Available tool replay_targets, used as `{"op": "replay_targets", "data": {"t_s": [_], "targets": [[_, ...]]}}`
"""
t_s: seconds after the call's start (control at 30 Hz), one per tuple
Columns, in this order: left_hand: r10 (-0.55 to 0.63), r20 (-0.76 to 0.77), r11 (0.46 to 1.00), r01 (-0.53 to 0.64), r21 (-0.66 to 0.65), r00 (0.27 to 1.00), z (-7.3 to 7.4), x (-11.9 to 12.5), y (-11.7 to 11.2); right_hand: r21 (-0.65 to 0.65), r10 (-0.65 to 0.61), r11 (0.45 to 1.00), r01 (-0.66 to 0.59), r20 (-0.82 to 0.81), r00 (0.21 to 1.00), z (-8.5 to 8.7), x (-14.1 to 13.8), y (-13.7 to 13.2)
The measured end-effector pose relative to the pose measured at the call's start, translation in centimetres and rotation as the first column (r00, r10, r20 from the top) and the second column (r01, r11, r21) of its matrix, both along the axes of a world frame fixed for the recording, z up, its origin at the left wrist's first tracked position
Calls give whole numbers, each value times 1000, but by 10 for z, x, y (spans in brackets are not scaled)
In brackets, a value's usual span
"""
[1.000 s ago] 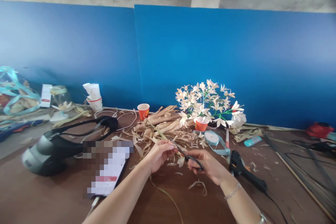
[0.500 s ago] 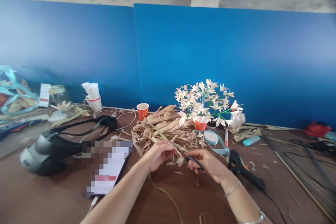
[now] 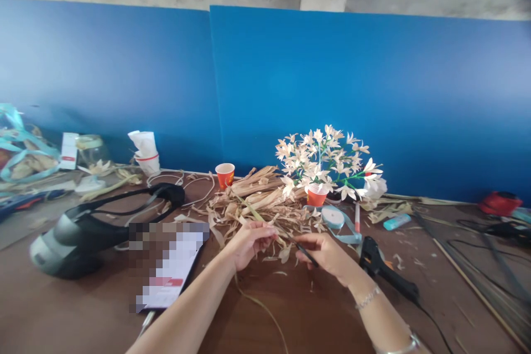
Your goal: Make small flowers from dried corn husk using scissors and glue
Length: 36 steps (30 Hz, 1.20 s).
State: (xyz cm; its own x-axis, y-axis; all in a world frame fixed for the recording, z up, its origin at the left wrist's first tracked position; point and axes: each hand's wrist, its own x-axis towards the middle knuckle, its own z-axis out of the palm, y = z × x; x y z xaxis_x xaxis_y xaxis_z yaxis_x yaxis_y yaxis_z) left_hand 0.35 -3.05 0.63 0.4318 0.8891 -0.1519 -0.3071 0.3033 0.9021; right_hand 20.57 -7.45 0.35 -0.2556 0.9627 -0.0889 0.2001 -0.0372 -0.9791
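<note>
My left hand [image 3: 251,244] is closed in a pinch, thumb against forefinger, on a pale-green husk strip [image 3: 254,211] that sticks out past the knuckles. What lies between the fingertips is small and partly hidden. In my right hand [image 3: 326,257] is a pair of dark scissors [image 3: 307,254], fingers wrapped round the handles and blades pointing left toward my left fingertips. Beyond both hands spreads a heap of dried corn husks [image 3: 265,196]. A thin curved strand [image 3: 265,310] lies on the table below my left hand.
White husk flowers [image 3: 323,160] stand in a red paper cup [image 3: 317,197]. Right of my hands lie a ribbon roll [image 3: 333,217] and a black glue gun [image 3: 388,271]. To the left are a phone [image 3: 174,265], a black-and-grey headset [image 3: 70,243] and another red cup [image 3: 224,176].
The scissors have turned in my right hand, so their handles now look narrower, nearly edge-on. My left hand stays almost in place, still pinching the strip.
</note>
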Motion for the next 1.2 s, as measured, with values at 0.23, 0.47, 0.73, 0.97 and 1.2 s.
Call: {"op": "replay_targets", "data": {"t_s": [0.23,0.47,0.73,0.97,1.2], "targets": [[143,-197,961,-89,260,970,-1,1,1,471,-311,880,69,459,832,-11,2,7],[209,-572,829,167,534,793,-7,10,-3,595,-460,803,47,567,683,-20,5,14],[267,-677,754,289,590,686,-12,15,-7,504,-465,853,135,617,634,-22,8,16],[230,-666,733,324,598,709,-13,13,-5,560,-488,819,121,572,659,-21,4,12],[326,-681,680,338,651,656,-14,7,-2,608,-384,785,-118,627,677,-9,-13,-1]]}}
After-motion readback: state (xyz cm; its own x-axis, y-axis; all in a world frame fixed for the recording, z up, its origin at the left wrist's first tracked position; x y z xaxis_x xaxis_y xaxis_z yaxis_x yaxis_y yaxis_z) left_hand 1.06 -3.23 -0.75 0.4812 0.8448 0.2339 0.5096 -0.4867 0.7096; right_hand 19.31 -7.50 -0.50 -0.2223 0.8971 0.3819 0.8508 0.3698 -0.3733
